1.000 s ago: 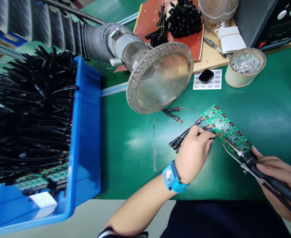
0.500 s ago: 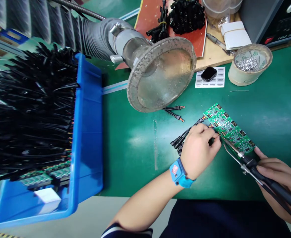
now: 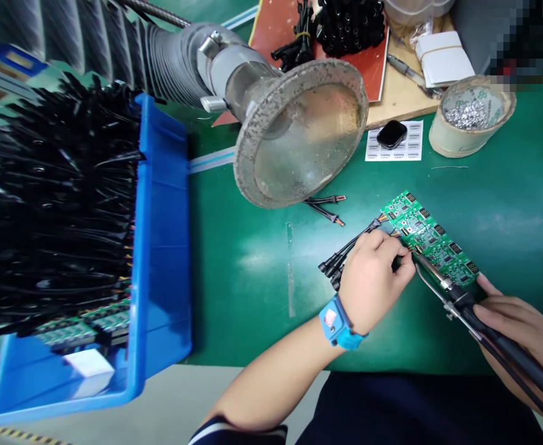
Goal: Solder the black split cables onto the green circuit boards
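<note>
A strip of green circuit boards (image 3: 431, 238) with small black displays lies slanted on the green table. Black cables (image 3: 343, 253) with plugs run from its left edge. My left hand (image 3: 374, 278), with a blue wrist strap (image 3: 338, 322), pinches a cable end against the board edge. Held in my right hand (image 3: 521, 324) is a black soldering iron (image 3: 498, 343) with a metal feed tube beside it. The iron's tip touches or nearly touches the board edge by my left fingertips. One right finger rests at the strip's lower corner.
A blue bin (image 3: 164, 247) full of black cables (image 3: 53, 204) stands left. The fume extractor hood (image 3: 303, 136) hangs over the table. Loose cables (image 3: 327, 210) lie below it. Behind are a smartwatch face (image 3: 391, 134) on labels, a tub of metal bits (image 3: 470, 120) and a red board (image 3: 364, 80).
The iron's tip and my right hand have shifted slightly up and left, closer to my left fingertips. My left hand keeps its pinch. The whole view has moved a little.
</note>
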`<state>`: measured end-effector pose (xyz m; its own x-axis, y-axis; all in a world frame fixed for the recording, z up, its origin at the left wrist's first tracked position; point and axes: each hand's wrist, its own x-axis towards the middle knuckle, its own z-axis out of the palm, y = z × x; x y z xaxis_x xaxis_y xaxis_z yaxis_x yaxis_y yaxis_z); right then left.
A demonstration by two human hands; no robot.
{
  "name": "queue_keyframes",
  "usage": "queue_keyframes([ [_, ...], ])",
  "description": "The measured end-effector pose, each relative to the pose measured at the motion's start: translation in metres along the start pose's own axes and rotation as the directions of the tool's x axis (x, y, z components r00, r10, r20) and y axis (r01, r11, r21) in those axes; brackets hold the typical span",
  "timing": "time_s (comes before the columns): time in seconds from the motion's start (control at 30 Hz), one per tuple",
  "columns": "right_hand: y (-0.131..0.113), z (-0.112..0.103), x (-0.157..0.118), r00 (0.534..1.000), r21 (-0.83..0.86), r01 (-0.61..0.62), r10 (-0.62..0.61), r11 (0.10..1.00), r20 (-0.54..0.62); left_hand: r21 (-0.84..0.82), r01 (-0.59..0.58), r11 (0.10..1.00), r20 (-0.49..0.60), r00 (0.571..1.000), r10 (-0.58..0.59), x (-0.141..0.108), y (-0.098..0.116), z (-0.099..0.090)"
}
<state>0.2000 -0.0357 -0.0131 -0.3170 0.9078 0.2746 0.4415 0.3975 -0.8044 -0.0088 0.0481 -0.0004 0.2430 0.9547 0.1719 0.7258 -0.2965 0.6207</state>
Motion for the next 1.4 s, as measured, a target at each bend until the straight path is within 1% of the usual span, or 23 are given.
queue_keyframes([
  [0.1, 0.0, 0.0, -0.001, 0.998, 0.016, -0.013, 0.013, 1.0, 0.057, 0.032, -0.016, 0.999, -0.001, 1.0, 0.016, -0.001, 0.0, 0.001],
  [0.3, 0.004, 0.001, -0.003, 0.997, -0.021, -0.012, 0.013, 1.0, 0.081, 0.066, -0.032, 0.997, 0.005, 0.999, 0.032, -0.001, 0.0, 0.002],
  [0.33, 0.005, 0.001, -0.002, 0.996, -0.036, 0.008, -0.005, 0.999, 0.086, 0.069, -0.035, 0.997, 0.003, 0.999, 0.035, -0.001, 0.0, 0.002],
  [0.4, 0.005, -0.002, -0.001, 0.995, -0.06, 0.074, -0.069, 0.995, 0.072, 0.076, -0.04, 0.996, -0.002, 0.999, 0.04, -0.001, 0.0, 0.003],
  [0.47, 0.004, -0.006, 0.0, 0.995, -0.053, 0.092, -0.09, 0.994, 0.032, 0.086, -0.045, 0.995, -0.005, 0.999, 0.046, -0.001, -0.001, 0.003],
  [0.5, 0.003, -0.007, 0.0, 0.998, -0.037, 0.069, -0.068, 0.997, 0.007, 0.091, -0.048, 0.995, -0.007, 0.999, 0.048, -0.001, -0.001, 0.003],
  [0.57, 0.003, -0.01, -0.001, 0.999, -0.001, -0.022, 0.022, 1.0, -0.027, 0.1, -0.054, 0.993, -0.006, 0.998, 0.055, -0.001, -0.001, 0.004],
  [0.6, 0.003, -0.01, -0.002, 0.999, 0.006, -0.036, 0.036, 0.999, -0.034, 0.103, -0.057, 0.993, -0.006, 0.998, 0.058, -0.001, -0.001, 0.004],
  [0.73, 0.003, -0.009, -0.002, 0.998, 0.002, 0.049, -0.049, 0.999, -0.029, 0.074, -0.061, 0.995, -0.004, 0.998, 0.061, -0.002, -0.002, 0.003],
  [0.8, 0.003, -0.007, -0.002, 0.999, 0.01, 0.037, -0.036, 0.999, -0.026, 0.026, -0.072, 0.997, -0.004, 0.997, 0.072, -0.003, -0.005, 0.002],
  [0.87, 0.003, -0.007, -0.001, 1.0, 0.018, 0.028, -0.028, 0.999, -0.015, -0.028, -0.105, 0.994, -0.005, 0.994, 0.105, -0.003, -0.009, 0.001],
  [0.97, 0.002, -0.006, -0.002, 0.999, 0.015, 0.034, -0.034, 0.999, -0.005, -0.079, -0.201, 0.976, 0.004, 0.979, 0.202, -0.001, -0.016, 0.0],
  [1.07, 0.002, -0.007, -0.003, 0.999, -0.005, 0.039, -0.039, 0.999, -0.023, -0.099, -0.292, 0.951, 0.051, 0.953, 0.298, 0.004, -0.022, -0.002],
  [1.17, 0.002, -0.007, -0.006, 0.999, -0.017, 0.035, -0.035, 0.999, -0.022, -0.116, -0.336, 0.935, 0.096, 0.933, 0.347, 0.007, -0.025, -0.003],
  [1.27, 0.003, -0.006, -0.007, 1.0, -0.042, 0.007, -0.007, 0.999, 0.001, -0.094, -0.337, 0.937, 0.101, 0.933, 0.346, 0.008, -0.024, -0.003],
  [1.4, 0.003, -0.002, -0.003, 0.999, -0.099, 0.034, -0.035, 0.995, -0.01, -0.015, -0.289, 0.957, 0.09, 0.953, 0.289, 0.004, -0.019, -0.001],
])
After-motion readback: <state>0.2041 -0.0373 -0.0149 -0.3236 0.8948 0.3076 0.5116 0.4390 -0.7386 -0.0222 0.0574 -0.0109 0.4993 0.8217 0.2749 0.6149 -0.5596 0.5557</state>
